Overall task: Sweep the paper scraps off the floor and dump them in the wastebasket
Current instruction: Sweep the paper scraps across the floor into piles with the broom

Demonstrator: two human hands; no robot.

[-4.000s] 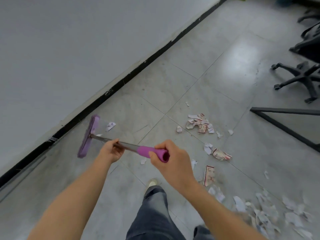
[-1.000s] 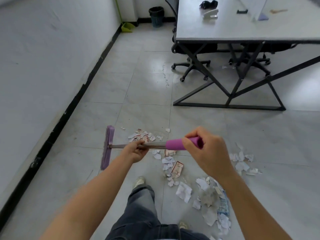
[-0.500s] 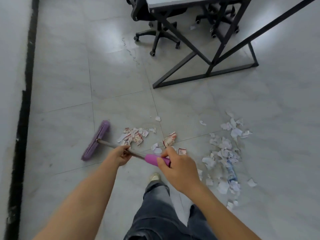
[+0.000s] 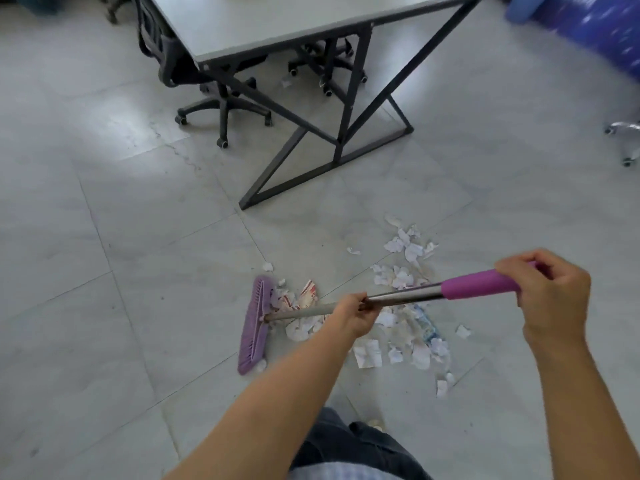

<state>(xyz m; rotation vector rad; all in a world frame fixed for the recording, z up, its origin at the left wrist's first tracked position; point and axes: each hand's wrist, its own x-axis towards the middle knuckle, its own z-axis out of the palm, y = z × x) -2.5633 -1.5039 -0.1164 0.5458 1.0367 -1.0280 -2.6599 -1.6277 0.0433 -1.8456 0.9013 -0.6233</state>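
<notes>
A purple broom head (image 4: pixel 255 323) rests on the grey tiled floor, its bristle edge against torn paper scraps (image 4: pixel 398 327). The scraps lie in a loose pile to the right of the head, some white, some printed red. My left hand (image 4: pixel 355 315) grips the metal shaft low down. My right hand (image 4: pixel 550 294) grips the purple sleeve at the top of the broom handle (image 4: pixel 474 285). More scraps (image 4: pixel 407 247) are scattered just beyond the pile. No wastebasket shows in this view.
A grey table (image 4: pixel 277 26) on a black angled frame stands ahead. A black office chair (image 4: pixel 221 102) on castors is tucked at its left, another chair base behind it. A chrome chair base (image 4: pixel 623 133) sits at the right edge. My leg (image 4: pixel 353 448) is below.
The broom head has swept right across the floor, pushing the red-printed scraps into the main pile. My right hand has risen and moved right. The view has turned to the right.
</notes>
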